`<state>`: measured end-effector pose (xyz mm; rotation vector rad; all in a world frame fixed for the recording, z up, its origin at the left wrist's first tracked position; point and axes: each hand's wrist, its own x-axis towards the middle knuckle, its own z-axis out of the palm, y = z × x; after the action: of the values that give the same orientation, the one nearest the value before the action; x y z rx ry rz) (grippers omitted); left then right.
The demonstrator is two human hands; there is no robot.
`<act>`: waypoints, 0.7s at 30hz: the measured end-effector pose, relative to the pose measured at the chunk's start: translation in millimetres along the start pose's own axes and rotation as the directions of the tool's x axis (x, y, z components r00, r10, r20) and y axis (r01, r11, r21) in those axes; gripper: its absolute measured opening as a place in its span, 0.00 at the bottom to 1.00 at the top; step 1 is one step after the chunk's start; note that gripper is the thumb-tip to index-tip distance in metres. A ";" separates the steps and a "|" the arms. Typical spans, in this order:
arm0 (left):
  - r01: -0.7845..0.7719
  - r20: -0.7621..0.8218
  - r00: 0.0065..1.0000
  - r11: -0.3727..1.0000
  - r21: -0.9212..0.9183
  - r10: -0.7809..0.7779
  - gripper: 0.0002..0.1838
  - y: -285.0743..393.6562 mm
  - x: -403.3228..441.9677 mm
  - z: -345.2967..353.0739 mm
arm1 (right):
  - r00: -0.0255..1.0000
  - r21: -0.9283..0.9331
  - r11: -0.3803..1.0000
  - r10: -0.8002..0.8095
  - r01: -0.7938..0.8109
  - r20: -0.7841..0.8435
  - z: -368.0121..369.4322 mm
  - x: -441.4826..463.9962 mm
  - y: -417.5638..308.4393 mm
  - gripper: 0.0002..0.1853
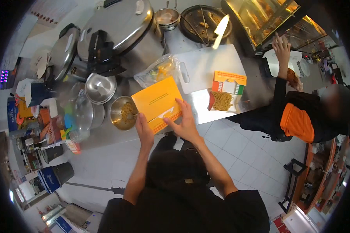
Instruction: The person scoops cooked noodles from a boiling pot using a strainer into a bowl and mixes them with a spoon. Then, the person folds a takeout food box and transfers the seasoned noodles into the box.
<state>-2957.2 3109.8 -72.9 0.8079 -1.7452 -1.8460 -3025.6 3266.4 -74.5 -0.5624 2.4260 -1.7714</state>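
Note:
Between my hands is a yellow-orange cardboard food box (pixel 154 99) with a checkered band along its lower edge. My left hand (pixel 145 131) grips its lower left corner. My right hand (pixel 186 122) holds the right side, thumb at the slotted flap. Just left of the box, a metal bowl (pixel 115 115) contains noodles (pixel 127 112) and what looks like a utensil. A clear plastic bag (pixel 153 73) lies behind the box. To the right, an open takeaway box (pixel 229 79) filled with noodles (pixel 221 101) stands on the steel counter (pixel 204 110).
A white cutting board (pixel 210 68) carries a knife (pixel 220 31). Behind are a large pressure cooker (pixel 118 23), a round black pan (pixel 192 25) and a lit display cabinet (pixel 256 19). Empty metal bowls (pixel 100 88) stand left. A co-worker (pixel 299 116) reaches toward the cabinet at right.

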 end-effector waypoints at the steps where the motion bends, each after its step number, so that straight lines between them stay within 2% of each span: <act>1: 0.048 -0.057 0.997 0.996 -0.070 -0.053 0.20 -2.5 -1.4 -9.2 | 1.000 0.018 1.000 -0.005 0.005 0.031 4.7 -1.0 -3.0 0.39; 2: 0.086 -0.064 0.993 0.973 -0.216 -0.102 0.19 5.0 -1.7 -12.4 | 0.997 0.018 1.000 -0.021 0.019 0.078 6.8 -2.4 -7.6 0.35; 4: 0.143 0.019 0.990 0.973 -0.180 -0.141 0.19 2.0 0.9 -38.9 | 0.983 0.015 0.999 -0.052 0.050 0.178 6.1 -5.0 -17.0 0.28; 7: 0.227 0.092 0.973 0.948 -0.221 -0.212 0.18 -2.9 -1.2 -63.1 | 0.963 0.319 0.937 0.055 -0.141 0.264 18.5 -17.2 1.9 0.20; 8: 0.256 0.112 0.966 0.935 -0.247 -0.235 0.18 -0.4 -2.0 -67.9 | 0.966 0.285 0.952 0.039 -0.114 0.255 21.8 -18.1 2.9 0.16; 11: 0.173 0.025 0.984 0.935 -0.310 -0.174 0.19 7.5 -9.1 -68.1 | 0.993 -0.018 0.996 0.090 -0.089 0.081 38.2 -36.5 -8.6 0.15; 12: 0.142 0.020 0.990 0.939 -0.314 -0.143 0.20 7.3 -11.9 -69.2 | 0.997 -0.210 0.977 -0.040 0.027 -0.061 47.8 -43.9 -9.5 0.14; 13: 0.111 0.017 0.994 0.942 -0.318 -0.111 0.21 6.9 -14.9 -70.7 | 0.980 -0.044 0.979 0.197 -0.197 -0.017 51.4 -49.2 -5.2 0.13; 14: 0.081 0.017 0.997 0.944 -0.320 -0.080 0.23 6.7 -17.5 -72.9 | 0.908 0.109 0.901 0.415 -0.419 0.062 54.9 -54.4 -0.1 0.12; 15: 0.095 0.054 0.995 0.946 -0.311 -0.082 0.24 9.1 -19.5 -75.0 | 0.786 0.237 0.750 0.594 -0.618 0.171 55.0 -48.5 -16.6 0.12; 16: 0.109 0.093 0.992 0.948 -0.300 -0.085 0.26 13.9 -21.8 -77.4 | 0.667 0.428 0.538 0.701 -0.726 0.251 50.6 -47.1 -37.9 0.12; 17: 0.126 0.135 0.987 0.950 -0.286 -0.090 0.28 19.2 -23.7 -79.6 | 0.716 0.447 0.584 0.663 -0.678 0.220 52.8 -50.7 -35.0 0.13; 18: -0.077 0.079 0.994 0.996 0.047 0.073 0.29 23.4 -21.9 -81.5 | 0.761 0.464 0.628 0.621 -0.626 0.186 55.7 -55.6 -28.0 0.14; 19: -0.261 0.083 0.965 0.888 0.379 0.248 0.31 28.0 -16.7 -83.4 | 0.804 0.479 0.669 0.575 -0.568 0.150 57.5 -57.9 -24.8 0.16; 20: -0.392 0.143 0.903 0.642 0.659 0.404 0.33 34.2 -12.7 -85.3 | 0.902 0.335 0.843 0.428 -0.421 0.055 56.1 -56.8 -28.4 0.18; 21: -0.469 0.291 0.876 0.535 0.703 0.385 0.34 48.7 -11.9 -85.3 | 0.968 0.162 0.956 0.250 -0.245 -0.007 52.3 -53.4 -35.2 0.19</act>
<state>-2892.1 3053.0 -24.7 0.4618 -2.5497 -0.7798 -2952.7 3228.2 -66.4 -0.2080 2.2262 -1.8527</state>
